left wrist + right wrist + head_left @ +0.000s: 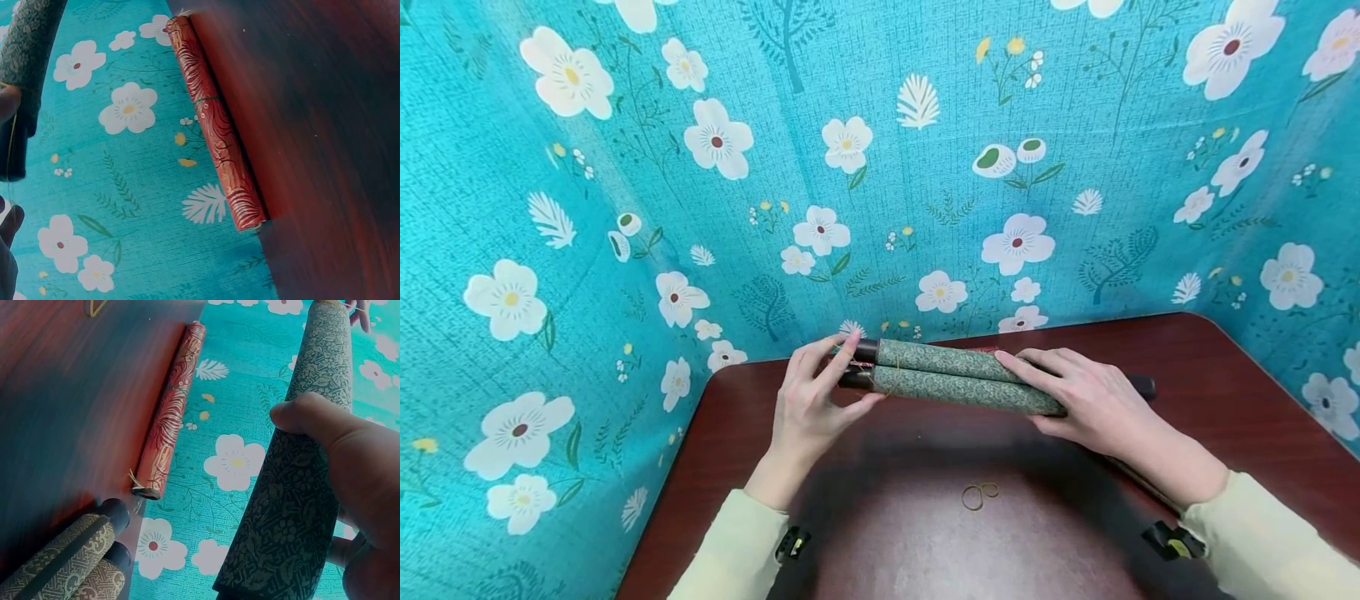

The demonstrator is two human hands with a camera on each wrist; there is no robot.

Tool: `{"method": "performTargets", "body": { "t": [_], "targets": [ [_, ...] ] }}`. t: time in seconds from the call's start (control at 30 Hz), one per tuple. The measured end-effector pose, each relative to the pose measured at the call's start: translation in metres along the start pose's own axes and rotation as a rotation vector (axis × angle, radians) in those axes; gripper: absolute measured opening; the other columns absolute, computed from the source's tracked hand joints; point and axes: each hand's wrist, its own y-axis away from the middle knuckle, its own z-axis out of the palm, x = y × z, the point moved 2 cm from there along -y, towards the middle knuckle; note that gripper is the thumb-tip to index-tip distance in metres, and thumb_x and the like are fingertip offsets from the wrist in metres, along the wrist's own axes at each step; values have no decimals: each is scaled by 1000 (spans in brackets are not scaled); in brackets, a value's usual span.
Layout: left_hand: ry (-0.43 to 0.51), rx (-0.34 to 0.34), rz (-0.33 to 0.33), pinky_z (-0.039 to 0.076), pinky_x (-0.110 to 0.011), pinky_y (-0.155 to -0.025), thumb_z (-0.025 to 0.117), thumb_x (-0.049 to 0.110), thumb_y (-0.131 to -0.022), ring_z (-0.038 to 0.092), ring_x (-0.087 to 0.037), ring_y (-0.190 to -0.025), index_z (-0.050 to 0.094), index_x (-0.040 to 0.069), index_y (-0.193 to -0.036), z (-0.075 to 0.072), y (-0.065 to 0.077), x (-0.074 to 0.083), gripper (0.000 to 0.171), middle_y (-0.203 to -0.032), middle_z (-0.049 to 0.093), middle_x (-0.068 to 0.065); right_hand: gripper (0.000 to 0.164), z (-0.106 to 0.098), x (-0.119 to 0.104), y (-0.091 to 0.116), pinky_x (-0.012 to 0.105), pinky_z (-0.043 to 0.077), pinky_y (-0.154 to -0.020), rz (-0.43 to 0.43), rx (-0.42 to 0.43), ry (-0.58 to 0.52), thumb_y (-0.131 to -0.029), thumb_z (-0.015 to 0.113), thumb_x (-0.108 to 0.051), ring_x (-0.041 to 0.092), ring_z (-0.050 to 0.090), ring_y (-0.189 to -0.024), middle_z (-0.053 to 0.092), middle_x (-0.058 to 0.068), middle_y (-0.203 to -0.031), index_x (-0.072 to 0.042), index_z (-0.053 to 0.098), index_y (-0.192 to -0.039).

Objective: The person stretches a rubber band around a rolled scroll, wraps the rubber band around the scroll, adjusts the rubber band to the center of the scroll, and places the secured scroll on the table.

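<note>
A green patterned scroll [955, 390], rolled from both sides into two parallel rolls with dark rod ends [854, 377], is held up over the table. My right hand [1097, 404] grips its right part, the thumb lying along the front in the right wrist view. At the left end, my left hand [805, 412] has its thumb and fingers spread around the rod ends. They hold a thin yellowish rubber band [12, 134], stretched between them. Part of a band also circles the green roll near that end.
Two loose rubber bands [973, 497] lie on the dark red table [917, 550]. A red patterned scroll [215, 128] lies along the table's far edge. Beige patterned scrolls with black ends [69, 556] lie on the right. A turquoise flowered cloth [865, 275] hangs behind.
</note>
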Motion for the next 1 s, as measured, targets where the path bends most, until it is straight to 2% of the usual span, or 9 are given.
{"method": "performTargets", "body": {
  "t": [0.2, 0.4, 0.53, 0.67, 0.77, 0.9, 1.0],
  "targets": [
    [59, -52, -21, 58, -50, -98, 106, 31, -64, 61, -35, -121, 62, 13, -152, 0, 4, -5, 100, -139, 65, -15, 111, -2, 0, 3, 43, 61, -59, -27, -1, 3, -63, 101, -26, 30, 68, -109, 69, 12, -130, -19, 50, -161],
    [92, -143, 32, 59, -52, -97, 106, 35, -63, 61, -35, -124, 57, 18, -157, -1, -2, -8, 107, -140, 64, -15, 112, -4, 2, 3, 45, 63, -64, -69, 3, 7, -60, 102, -25, 30, 68, -110, 69, 13, -131, -16, 52, -160],
    [135, -253, 41, 59, -50, -97, 105, 38, -64, 61, -31, -125, 54, 24, -159, -2, -6, -8, 108, -141, 64, -11, 112, -6, 1, 4, 44, 62, -62, -95, 18, 14, -58, 103, -25, 29, 68, -109, 69, 12, -130, -16, 54, -158],
    [160, -371, 23, 60, -46, -95, 103, 39, -70, 59, -27, -124, 56, 24, -158, -2, -8, -7, 101, -141, 64, -7, 113, -6, -1, 5, 43, 62, -61, -112, 16, 26, -57, 104, -26, 28, 68, -108, 70, 11, -130, -16, 55, -158],
    [160, -429, 20, 60, -43, -95, 101, 40, -72, 59, -27, -125, 57, 23, -157, -3, -8, -5, 98, -141, 63, -7, 114, -5, -2, 5, 43, 63, -61, -117, 8, 34, -57, 105, -28, 28, 69, -107, 70, 11, -130, -16, 55, -158],
    [138, -445, 62, 61, -42, -96, 102, 39, -72, 60, -27, -125, 57, 22, -157, -5, -11, 0, 97, -140, 64, -6, 113, -3, -2, 7, 42, 62, -60, -114, 2, 30, -57, 105, -28, 28, 69, -106, 70, 10, -129, -16, 55, -157],
    [99, -429, 141, 61, -40, -95, 101, 38, -73, 61, -26, -124, 57, 22, -157, -7, -14, 7, 96, -139, 65, -5, 112, -2, -2, 8, 42, 62, -59, -111, 1, 23, -57, 105, -28, 27, 69, -106, 70, 10, -128, -16, 56, -157]
  ]
}}
